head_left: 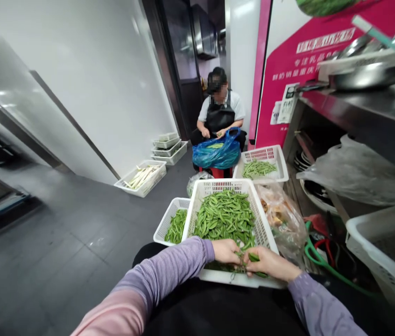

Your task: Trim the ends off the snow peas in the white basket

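Observation:
A large white basket [264, 224] full of green pea pods [223, 214] sits right before me. Over its near edge, my left hand [226, 252] is closed, its fingertips pinching thin green bits. My right hand [271, 263] is wrapped round several green pods, its fingertips almost meeting those of my left hand. Beside the large basket on the left, a smaller white basket [160, 229] holds more green pods [177, 226].
A person [221, 112] sits opposite behind a blue plastic bag [216, 151]. Another basket [279, 163] holds green beans. Clear bags [283, 221], green-handled scissors [318, 256] and a metal shelf [362, 105] are on the right. A basket of pale stalks [143, 177] stands left.

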Demonstrator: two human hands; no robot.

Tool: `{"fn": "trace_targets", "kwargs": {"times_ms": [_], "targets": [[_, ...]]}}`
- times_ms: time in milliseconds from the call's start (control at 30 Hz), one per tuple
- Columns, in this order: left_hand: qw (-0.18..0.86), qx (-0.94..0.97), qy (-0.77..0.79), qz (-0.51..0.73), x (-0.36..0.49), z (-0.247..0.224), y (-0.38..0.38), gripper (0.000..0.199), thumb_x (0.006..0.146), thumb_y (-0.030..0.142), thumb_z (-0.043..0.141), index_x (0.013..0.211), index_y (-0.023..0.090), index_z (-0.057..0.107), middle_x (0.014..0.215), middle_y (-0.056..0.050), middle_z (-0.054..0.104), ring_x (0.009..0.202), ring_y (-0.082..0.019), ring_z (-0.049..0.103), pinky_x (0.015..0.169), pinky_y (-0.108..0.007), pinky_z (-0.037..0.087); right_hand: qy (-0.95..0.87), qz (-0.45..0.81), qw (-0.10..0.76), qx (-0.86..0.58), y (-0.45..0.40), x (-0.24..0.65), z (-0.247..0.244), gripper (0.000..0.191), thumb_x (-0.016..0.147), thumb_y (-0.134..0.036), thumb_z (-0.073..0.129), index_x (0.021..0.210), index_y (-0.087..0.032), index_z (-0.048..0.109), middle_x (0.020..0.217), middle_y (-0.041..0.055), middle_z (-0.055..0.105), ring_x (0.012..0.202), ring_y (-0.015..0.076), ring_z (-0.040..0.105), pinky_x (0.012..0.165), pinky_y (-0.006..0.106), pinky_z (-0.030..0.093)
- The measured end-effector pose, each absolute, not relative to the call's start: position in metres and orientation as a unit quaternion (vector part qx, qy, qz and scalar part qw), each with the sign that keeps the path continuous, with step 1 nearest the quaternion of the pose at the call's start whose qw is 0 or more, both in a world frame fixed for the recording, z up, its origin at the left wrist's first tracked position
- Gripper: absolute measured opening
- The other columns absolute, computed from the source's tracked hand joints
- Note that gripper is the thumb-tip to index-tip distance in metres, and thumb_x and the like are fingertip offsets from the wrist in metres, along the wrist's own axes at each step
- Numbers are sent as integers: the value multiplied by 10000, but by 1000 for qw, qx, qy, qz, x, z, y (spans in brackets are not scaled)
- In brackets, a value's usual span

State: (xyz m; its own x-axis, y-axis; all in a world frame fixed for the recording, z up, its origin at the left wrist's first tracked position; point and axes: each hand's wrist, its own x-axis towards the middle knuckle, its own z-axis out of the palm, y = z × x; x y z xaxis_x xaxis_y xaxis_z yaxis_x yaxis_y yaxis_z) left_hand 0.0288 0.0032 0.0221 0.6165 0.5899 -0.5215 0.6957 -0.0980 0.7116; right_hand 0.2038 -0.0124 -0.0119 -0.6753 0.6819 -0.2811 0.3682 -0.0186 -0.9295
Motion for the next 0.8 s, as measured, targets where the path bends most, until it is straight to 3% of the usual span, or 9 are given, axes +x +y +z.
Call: {"fn": "trace_targets", "kwargs": {"times_ms": [100, 200, 267, 333, 433, 533, 633, 800], "targets": [[648, 563, 502, 105, 32, 11, 5, 183, 684, 222, 452, 520, 163, 395, 366, 81, 305, 298, -41, 221, 332, -177, 188, -722, 488, 259, -417, -14, 192, -16, 212, 784, -366, 430, 672, -200, 498, 620, 8, 607, 627, 164, 544, 636, 289, 397], [668, 495, 521, 193, 42, 1, 3, 193, 715, 225, 363, 529, 174, 357, 383, 87, 250, 298, -44, 145, 326, -179, 168, -699, 381, 362, -484, -13, 181, -23, 226, 784, -406, 402, 685, -219, 482, 622, 29, 588, 614, 196, 547, 616, 328, 405], [580, 561, 571, 153, 46, -3, -1, 194, 721, 219, 373, 539, 167, 414, 406, 71, 306, 313, -53, 229, 350, -186, 257, -643, 331, 442, -531, -10, 183, -21, 182, 764, -392, 419, 712, -225, 471, 648, 44, 587, 630, 203, 556, 625, 340, 418], [425, 659, 618, 58, 47, -9, -3, 164, 692, 209, 459, 541, 153, 492, 450, 32, 428, 401, -80, 413, 446, -205, 380, -554, 290, 529, -573, -4, 196, -14, 136, 764, -354, 420, 721, -227, 440, 643, 33, 562, 609, 176, 547, 634, 327, 428], [375, 660, 651, 12, 40, -22, 0, 82, 666, 168, 518, 641, 126, 585, 650, -48, 589, 697, -158, 573, 679, -251, 449, -370, 341, 633, -588, 9, 217, -12, 131, 754, -346, 441, 750, -228, 384, 607, -15, 508, 446, 107, 461, 471, 258, 401], [344, 669, 659, 6, 35, -32, 4, 194, 721, 208, 487, 832, 117, 618, 838, -88, 632, 853, -188, 576, 787, -280, 433, -372, 545, 507, -555, 6, 215, -22, 220, 656, -361, 581, 710, -209, 431, 459, -78, 376, 351, 71, 338, 347, 209, 277], [298, 717, 630, 7, 39, -26, 4, 233, 737, 239, 484, 885, 117, 615, 862, -88, 643, 832, -184, 587, 762, -267, 446, -458, 608, 371, -532, -11, 190, -29, 262, 589, -353, 651, 748, -183, 530, 420, -91, 367, 334, 62, 300, 330, 201, 221], [299, 750, 590, 11, 50, -10, 0, 298, 720, 210, 500, 990, 103, 566, 881, -88, 638, 783, -170, 583, 719, -256, 456, -512, 546, 402, -527, -21, 165, -30, 248, 575, -358, 655, 729, -177, 585, 489, -61, 461, 399, 66, 345, 373, 207, 251]]}}
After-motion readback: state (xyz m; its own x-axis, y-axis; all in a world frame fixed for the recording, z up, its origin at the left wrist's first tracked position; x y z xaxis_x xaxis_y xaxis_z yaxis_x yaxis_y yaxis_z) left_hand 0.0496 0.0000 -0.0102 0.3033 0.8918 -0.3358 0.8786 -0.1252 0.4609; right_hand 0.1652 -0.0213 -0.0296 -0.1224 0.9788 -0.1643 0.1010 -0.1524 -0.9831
